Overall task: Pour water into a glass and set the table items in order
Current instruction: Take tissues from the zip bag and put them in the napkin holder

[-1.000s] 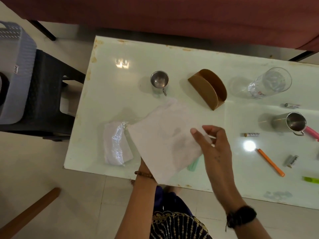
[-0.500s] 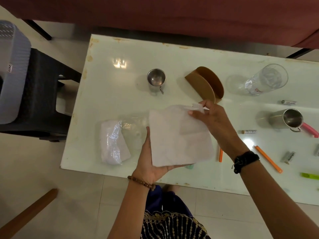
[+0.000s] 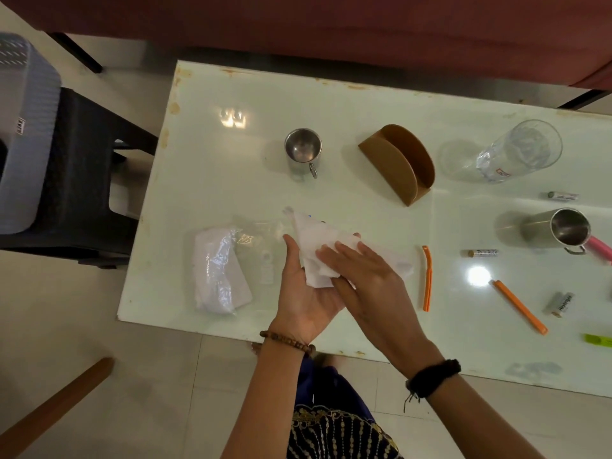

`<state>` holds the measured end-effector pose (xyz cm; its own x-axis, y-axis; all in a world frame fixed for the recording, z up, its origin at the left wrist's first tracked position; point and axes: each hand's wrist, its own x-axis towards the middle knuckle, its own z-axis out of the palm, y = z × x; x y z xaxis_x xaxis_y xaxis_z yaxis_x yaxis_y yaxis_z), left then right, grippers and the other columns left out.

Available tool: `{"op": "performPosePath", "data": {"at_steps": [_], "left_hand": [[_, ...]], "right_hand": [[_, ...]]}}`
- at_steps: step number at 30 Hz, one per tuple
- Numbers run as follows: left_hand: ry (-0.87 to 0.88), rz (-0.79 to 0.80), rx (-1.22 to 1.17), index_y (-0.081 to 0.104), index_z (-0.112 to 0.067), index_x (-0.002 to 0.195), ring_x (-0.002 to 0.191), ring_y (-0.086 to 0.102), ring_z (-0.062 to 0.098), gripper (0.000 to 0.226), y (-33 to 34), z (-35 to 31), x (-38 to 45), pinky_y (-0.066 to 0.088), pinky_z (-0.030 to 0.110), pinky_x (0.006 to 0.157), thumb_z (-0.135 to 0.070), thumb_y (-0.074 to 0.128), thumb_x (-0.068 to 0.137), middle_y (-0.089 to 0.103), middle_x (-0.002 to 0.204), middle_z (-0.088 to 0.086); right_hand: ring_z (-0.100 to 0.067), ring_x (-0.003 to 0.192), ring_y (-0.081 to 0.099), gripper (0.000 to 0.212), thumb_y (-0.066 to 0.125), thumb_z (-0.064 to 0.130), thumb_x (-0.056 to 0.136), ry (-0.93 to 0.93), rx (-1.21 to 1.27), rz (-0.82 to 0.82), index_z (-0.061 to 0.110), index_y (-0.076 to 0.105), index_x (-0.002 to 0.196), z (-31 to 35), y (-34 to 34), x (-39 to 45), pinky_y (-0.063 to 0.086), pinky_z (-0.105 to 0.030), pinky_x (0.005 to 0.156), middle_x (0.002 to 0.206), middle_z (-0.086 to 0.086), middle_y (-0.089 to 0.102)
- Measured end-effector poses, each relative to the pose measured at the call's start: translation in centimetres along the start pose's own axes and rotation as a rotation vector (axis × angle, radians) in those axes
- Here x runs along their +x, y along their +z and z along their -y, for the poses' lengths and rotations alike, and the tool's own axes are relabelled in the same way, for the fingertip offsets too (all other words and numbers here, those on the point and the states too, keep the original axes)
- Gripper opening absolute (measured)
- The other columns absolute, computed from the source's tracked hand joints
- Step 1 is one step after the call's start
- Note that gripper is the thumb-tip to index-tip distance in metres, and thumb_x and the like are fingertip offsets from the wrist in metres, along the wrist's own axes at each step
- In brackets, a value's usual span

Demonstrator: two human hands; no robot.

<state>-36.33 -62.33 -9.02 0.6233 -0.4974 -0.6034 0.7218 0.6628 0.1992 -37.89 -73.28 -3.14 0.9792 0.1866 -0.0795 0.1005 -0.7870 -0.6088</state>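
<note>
A white paper napkin (image 3: 314, 241), folded into a smaller shape, lies in the palm of my left hand (image 3: 299, 293) over the near edge of the white table (image 3: 212, 180). My right hand (image 3: 361, 273) presses flat on top of it. A clear plastic pack of napkins (image 3: 220, 276) lies to the left of my hands. Behind them stands an empty brown napkin holder (image 3: 402, 167). A clear glass (image 3: 520, 150) stands at the far right, a small steel cup (image 3: 303, 152) at the back middle, and a larger steel mug (image 3: 559, 228) at the right.
Scattered on the right are an orange clip (image 3: 428, 278), a second orange clip (image 3: 520, 308), batteries (image 3: 482, 253), a pink item (image 3: 601, 248) and a green marker (image 3: 597, 339). A black stool (image 3: 86, 180) with a grey basket (image 3: 23, 134) stands left. A red sofa (image 3: 331, 24) is beyond.
The open napkin has been folded down to a small shape. My right hand moved from its far corner down onto it, pressing it into my left palm.
</note>
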Motion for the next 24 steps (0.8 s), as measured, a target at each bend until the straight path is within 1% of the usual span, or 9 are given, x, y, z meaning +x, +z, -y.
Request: {"op": "performPosePath", "data": {"at_steps": [5, 8, 11, 13, 16, 18, 19, 21, 24], "left_hand": [[0.001, -0.084, -0.006, 0.068, -0.018, 0.11, 0.111, 0.061, 0.019, 0.07, 0.2, 0.5, 0.2, 0.041, 0.035, 0.103, -0.071, 0.032, 0.082, 0.068, 0.115, 0.004], [-0.031, -0.134, 0.035, 0.072, -0.02, 0.102, 0.106, 0.064, 0.016, 0.071, 0.3, 0.8, 0.1, 0.043, 0.034, 0.1, -0.074, 0.034, 0.078, 0.071, 0.109, 0.002], [-0.05, -0.186, 0.06, 0.071, -0.02, 0.101, 0.098, 0.067, 0.018, 0.077, 0.6, 0.9, 0.0, 0.047, 0.034, 0.094, -0.079, 0.03, 0.073, 0.071, 0.103, 0.003], [-0.038, -0.197, 0.036, 0.069, -0.02, 0.102, 0.094, 0.068, 0.019, 0.079, 0.9, 1.1, 0.1, 0.05, 0.034, 0.09, -0.079, 0.025, 0.075, 0.072, 0.099, 0.004], [-0.063, -0.169, -0.008, 0.066, -0.022, 0.101, 0.1, 0.065, 0.021, 0.078, 1.6, 1.5, 0.2, 0.048, 0.037, 0.092, -0.078, 0.017, 0.077, 0.07, 0.103, 0.006], [-0.065, -0.114, -0.014, 0.058, -0.025, 0.109, 0.113, 0.053, 0.023, 0.072, 2.0, 1.7, 0.4, 0.042, 0.042, 0.098, -0.077, 0.018, 0.078, 0.061, 0.112, 0.006], [-0.061, -0.1, 0.003, 0.054, -0.027, 0.116, 0.118, 0.05, 0.023, 0.069, 2.2, 1.6, 0.5, 0.043, 0.046, 0.096, -0.075, 0.023, 0.078, 0.059, 0.116, 0.005], [-0.038, -0.105, 0.07, 0.048, -0.027, 0.127, 0.118, 0.053, 0.021, 0.064, 2.3, 1.3, 1.0, 0.048, 0.049, 0.09, -0.065, 0.038, 0.077, 0.061, 0.121, 0.004], [0.058, -0.152, 0.165, 0.055, -0.018, 0.116, 0.086, 0.068, 0.01, 0.047, 1.9, 0.3, 1.8, 0.057, 0.032, 0.07, -0.044, 0.051, 0.076, 0.072, 0.093, -0.001]], "right_hand": [[-0.024, 0.096, 0.069, 0.028, 0.055, 0.005, 0.082, 0.032, -0.014, -0.079, 0.007, 0.068, 0.106, 0.1, 0.7, 0.0, 0.036, -0.041, 0.099, 0.102, -0.01, 0.073], [-0.022, 0.109, 0.064, 0.03, 0.049, 0.015, 0.089, 0.044, 0.011, 0.003, 0.011, 0.063, 0.116, -0.1, 1.2, -0.1, 0.039, -0.041, 0.106, 0.114, -0.007, 0.069], [-0.009, 0.134, 0.039, 0.053, 0.038, 0.045, 0.092, 0.153, 0.19, 0.183, 0.017, 0.045, 0.137, -0.2, 1.5, -0.4, 0.015, -0.025, 0.116, 0.142, 0.0, 0.048], [-0.005, 0.132, 0.037, 0.054, 0.039, 0.047, 0.092, 0.211, 0.294, 0.182, 0.021, 0.038, 0.141, -0.5, 1.6, -0.5, 0.003, -0.01, 0.111, 0.144, 0.004, 0.045], [-0.013, 0.113, 0.055, 0.039, 0.042, 0.022, 0.098, 0.227, 0.281, 0.132, 0.018, 0.044, 0.137, -1.4, 1.5, -0.8, 0.022, -0.011, 0.106, 0.128, -0.002, 0.06], [-0.011, 0.082, 0.059, 0.031, 0.041, 0.019, 0.099, 0.348, 0.401, 0.068, 0.012, 0.059, 0.123, -2.0, 1.0, -0.6, 0.044, -0.019, 0.078, 0.093, -0.004, 0.068], [-0.008, 0.069, 0.056, 0.028, 0.042, 0.02, 0.099, 0.428, 0.558, -0.004, 0.008, 0.066, 0.107, -2.1, 0.6, -0.4, 0.043, -0.018, 0.065, 0.077, -0.004, 0.065], [-0.01, 0.065, 0.054, 0.03, 0.045, 0.021, 0.097, 0.596, 0.868, -0.174, 0.004, 0.066, 0.084, -2.7, -0.6, 0.2, 0.04, -0.018, 0.061, 0.069, -0.011, 0.061], [-0.015, 0.067, 0.048, 0.032, 0.045, 0.023, 0.097, 0.73, 1.003, -0.219, 0.005, 0.059, 0.074, -4.0, -2.3, 0.7, 0.034, -0.022, 0.06, 0.068, -0.009, 0.052]]}}
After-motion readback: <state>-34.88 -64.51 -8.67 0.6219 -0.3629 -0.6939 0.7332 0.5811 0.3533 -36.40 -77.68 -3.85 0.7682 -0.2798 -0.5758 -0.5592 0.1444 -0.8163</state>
